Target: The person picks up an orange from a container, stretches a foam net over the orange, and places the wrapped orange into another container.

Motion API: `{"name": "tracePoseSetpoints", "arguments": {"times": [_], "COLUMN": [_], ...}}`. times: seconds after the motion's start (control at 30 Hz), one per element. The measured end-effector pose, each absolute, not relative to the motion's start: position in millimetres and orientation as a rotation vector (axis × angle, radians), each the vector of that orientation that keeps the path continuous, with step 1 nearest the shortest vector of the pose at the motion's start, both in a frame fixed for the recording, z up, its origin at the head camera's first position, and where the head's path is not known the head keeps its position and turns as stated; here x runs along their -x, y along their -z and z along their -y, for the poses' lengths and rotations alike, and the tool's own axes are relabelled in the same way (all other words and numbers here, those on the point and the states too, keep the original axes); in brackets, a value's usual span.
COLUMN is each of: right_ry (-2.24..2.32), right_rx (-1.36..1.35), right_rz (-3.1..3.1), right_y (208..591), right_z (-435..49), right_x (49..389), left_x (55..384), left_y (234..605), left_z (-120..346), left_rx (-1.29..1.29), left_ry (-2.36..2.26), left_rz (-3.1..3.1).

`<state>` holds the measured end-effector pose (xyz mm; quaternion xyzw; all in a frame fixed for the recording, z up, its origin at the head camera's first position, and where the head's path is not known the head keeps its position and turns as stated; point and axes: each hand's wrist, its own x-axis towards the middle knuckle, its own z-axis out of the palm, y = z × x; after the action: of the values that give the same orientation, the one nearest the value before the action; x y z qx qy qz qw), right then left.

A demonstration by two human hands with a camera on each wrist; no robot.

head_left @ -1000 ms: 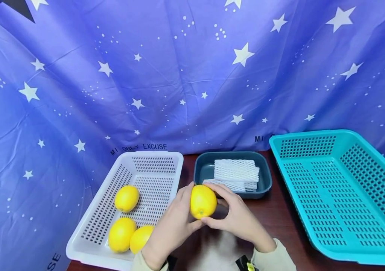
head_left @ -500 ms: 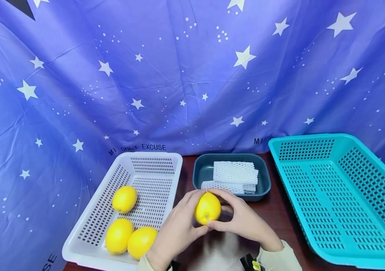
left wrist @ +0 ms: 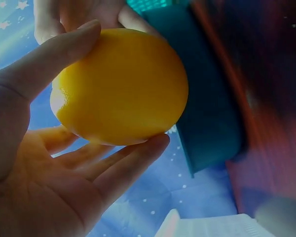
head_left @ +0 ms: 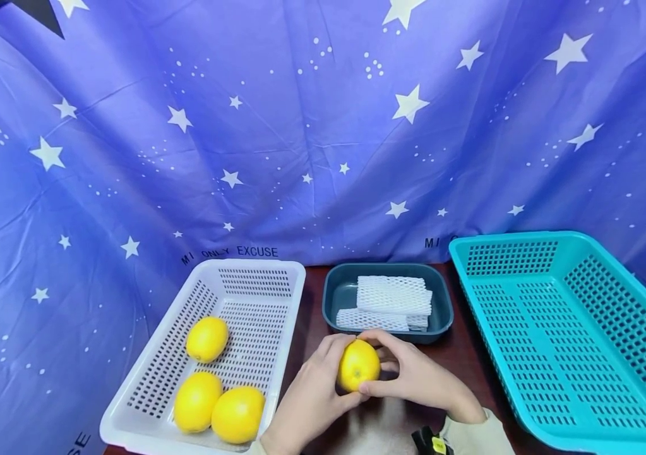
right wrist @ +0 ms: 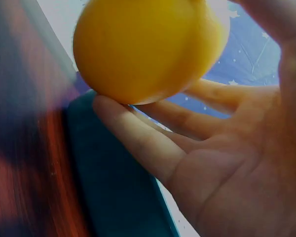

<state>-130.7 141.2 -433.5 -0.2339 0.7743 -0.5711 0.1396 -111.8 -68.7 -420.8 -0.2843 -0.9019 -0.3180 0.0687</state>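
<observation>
A glossy yellow citrus fruit (head_left: 359,365) is held between both hands in front of the dark tray. My left hand (head_left: 316,387) grips its left side, the thumb on one side and the fingers on the other in the left wrist view, where the fruit (left wrist: 123,86) fills the middle. From the right, my right hand (head_left: 422,382) holds it by thumb and fingertips; its little finger (right wrist: 133,138) touches the underside in the right wrist view. To the left, several like fruits, one being the upper fruit (head_left: 207,339), lie in a white perforated basket (head_left: 260,316).
Behind the hands stands a dark blue-green tray (head_left: 444,309) with folded white foam net sleeves (head_left: 393,294). A large turquoise perforated basket (head_left: 550,341) is on the right. A purple star-printed curtain (head_left: 311,126) hangs behind the brown table (head_left: 465,354).
Both hands have moved slightly down and to the right with the fruit, which has turned a little so its end faces the head camera more. The camera view has shifted slightly.
</observation>
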Motion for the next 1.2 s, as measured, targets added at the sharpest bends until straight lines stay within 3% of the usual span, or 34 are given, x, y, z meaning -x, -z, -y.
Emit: {"name": "tracePoseSetpoints", "arguments": {"times": [0.73,1.2], "right_ry": [1.509,1.506], "right_rx": [0.727,0.637], "right_rz": [-2.279,-2.193], "right_y": [446,448], "right_z": [-159,-171], "right_x": [137,136], "left_x": [125,137], "left_y": [462,468], "left_z": [59,53], "left_rx": [0.729,0.839], "left_ry": [1.198,1.237], "left_rz": [2.819,2.861]}}
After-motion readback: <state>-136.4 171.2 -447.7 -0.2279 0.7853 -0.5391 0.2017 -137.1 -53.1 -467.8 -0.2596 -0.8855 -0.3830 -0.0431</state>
